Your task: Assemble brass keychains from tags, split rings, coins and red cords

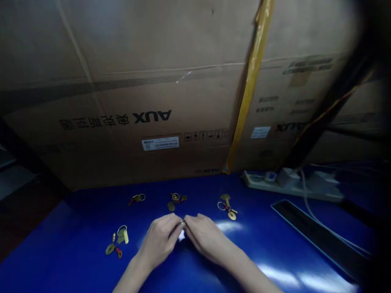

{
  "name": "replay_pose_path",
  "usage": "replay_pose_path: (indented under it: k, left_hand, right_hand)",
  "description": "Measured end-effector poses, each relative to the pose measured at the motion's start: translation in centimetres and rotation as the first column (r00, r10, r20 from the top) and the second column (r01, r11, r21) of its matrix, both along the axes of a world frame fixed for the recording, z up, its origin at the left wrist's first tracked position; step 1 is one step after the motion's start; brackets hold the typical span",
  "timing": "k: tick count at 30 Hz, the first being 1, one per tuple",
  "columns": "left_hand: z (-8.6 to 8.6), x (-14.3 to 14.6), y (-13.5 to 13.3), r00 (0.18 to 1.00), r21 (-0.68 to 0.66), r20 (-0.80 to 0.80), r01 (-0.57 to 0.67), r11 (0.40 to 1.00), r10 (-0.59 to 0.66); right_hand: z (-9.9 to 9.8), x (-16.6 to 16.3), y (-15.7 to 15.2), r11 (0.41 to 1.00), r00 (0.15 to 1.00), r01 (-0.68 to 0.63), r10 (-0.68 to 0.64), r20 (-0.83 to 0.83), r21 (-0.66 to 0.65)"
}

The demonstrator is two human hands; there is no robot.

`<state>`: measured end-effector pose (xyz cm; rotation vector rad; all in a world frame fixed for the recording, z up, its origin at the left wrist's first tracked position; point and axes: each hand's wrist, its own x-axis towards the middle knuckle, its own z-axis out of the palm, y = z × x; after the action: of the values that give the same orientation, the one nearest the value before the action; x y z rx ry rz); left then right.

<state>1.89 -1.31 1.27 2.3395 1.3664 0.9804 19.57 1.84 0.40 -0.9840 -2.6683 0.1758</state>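
My left hand and my right hand meet over the middle of the blue table. Fingertips of both are closed on a small metal ring, mostly hidden between them. Around the hands lie brass keychains with rings and little charms. One keychain rests left of my left hand, with a coin-like charm and a red bead. Beyond the hands are another keychain and, farther left, a smaller one. A keychain with a round holed charm lies past my right hand.
A large cardboard box stands upright along the table's far edge, with yellow tape down it. At the right are a power strip with plugs, a white cable and a flat dark panel. The blue tabletop is glossy.
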Motion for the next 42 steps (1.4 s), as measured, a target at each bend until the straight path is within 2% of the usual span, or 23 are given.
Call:
replay_pose_path:
  k: [2,3,5,7,9,12,13,14,15,17,18,20,22,25,28,30,33,38,42]
  left_hand:
    - [0.2,0.1,0.0,0.968,-0.171,0.248,0.008,0.985,0.035]
    - [0.1,0.3,0.0,0.922,-0.258,0.377,0.017,0.966,0.084]
    - [-0.5,0.6,0.3,0.789,-0.404,0.578,0.052,0.913,0.210]
    - [-1.2,0.8,0.7,0.689,-0.476,0.664,0.090,0.875,0.290]
    - [-1.6,0.8,1.0,0.686,-0.491,0.669,0.120,0.863,0.286]
    - [-1.2,0.0,1.1,0.769,-0.461,0.599,0.104,0.881,0.223]
    - [-0.9,-0.3,1.0,0.808,-0.432,0.555,0.078,0.899,0.196]
    - [-0.7,-0.6,0.9,0.854,-0.387,0.494,0.047,0.921,0.164]
    - [-0.4,-0.9,0.7,0.905,-0.327,0.408,0.025,0.945,0.117]
    - [-0.3,-1.3,0.5,0.989,-0.163,0.150,0.022,0.986,0.003]
    - [-0.3,-1.4,0.5,0.999,-0.077,0.001,0.043,0.996,-0.043]
    - [-0.6,-1.6,0.5,0.972,0.036,-0.220,0.092,0.995,-0.082]
    - [-0.9,-1.5,0.6,0.955,0.066,-0.286,0.097,0.993,-0.074]
    - [-1.1,-1.3,0.6,0.974,0.048,-0.227,0.034,0.998,-0.023]
    - [-0.9,-0.8,0.6,0.992,0.019,-0.098,-0.081,0.997,0.082]
    - [-0.7,-0.4,0.6,0.990,-0.031,0.008,-0.141,0.989,0.142]
    - [-0.3,-0.6,1.0,0.980,-0.134,0.140,-0.121,0.984,0.140]
    - [1.2,-3.2,0.5,0.954,-0.213,0.283,-0.034,0.977,0.095]
    - [2.2,-7.2,-2.1,0.901,-0.169,0.391,-0.127,0.977,0.185]
  right_hand:
    - [0.7,-0.1,-0.5,0.986,0.990,-0.046,0.023,-0.141,-0.159]
    - [1.1,-0.2,-0.8,0.959,0.970,-0.096,0.030,-0.240,-0.267]
    - [1.8,-0.4,-1.2,0.862,0.899,-0.223,0.001,-0.439,-0.455]
    - [2.0,-0.8,-1.3,0.764,0.819,-0.323,-0.071,-0.570,-0.558]
    - [1.9,-1.0,-1.2,0.689,0.764,-0.368,-0.159,-0.626,-0.625]
    - [1.3,-1.1,-0.8,0.611,0.735,-0.387,-0.248,-0.631,-0.691]
    - [1.2,-1.0,-0.7,0.627,0.755,-0.357,-0.242,-0.609,-0.692]
    - [1.1,-0.8,-0.6,0.681,0.793,-0.301,-0.209,-0.571,-0.668]
    - [0.9,-0.6,-0.6,0.761,0.846,-0.224,-0.157,-0.509,-0.608]
    - [0.8,-0.1,-0.6,0.914,0.950,-0.075,-0.056,-0.308,-0.399]
    - [0.7,0.1,-0.6,0.957,0.979,-0.037,-0.023,-0.202,-0.288]
    - [0.6,0.6,-0.6,0.988,0.999,-0.011,0.005,-0.040,-0.152]
    - [0.6,0.8,-0.5,0.994,0.999,-0.012,0.016,0.033,-0.110]
    - [0.6,0.7,-0.4,0.995,1.000,-0.004,0.006,0.026,-0.097]
    - [0.5,0.1,-0.5,0.993,0.999,0.021,-0.025,-0.031,-0.117]
    - [0.2,-0.6,-0.8,0.985,0.995,0.040,-0.054,-0.081,-0.171]
    - [0.0,-1.3,-1.5,0.954,0.982,0.005,-0.062,-0.177,-0.301]
    - [1.2,-1.0,-2.0,0.919,0.970,-0.029,-0.069,-0.232,-0.394]
    - [2.8,0.9,-0.5,0.928,0.976,-0.008,-0.074,-0.206,-0.373]
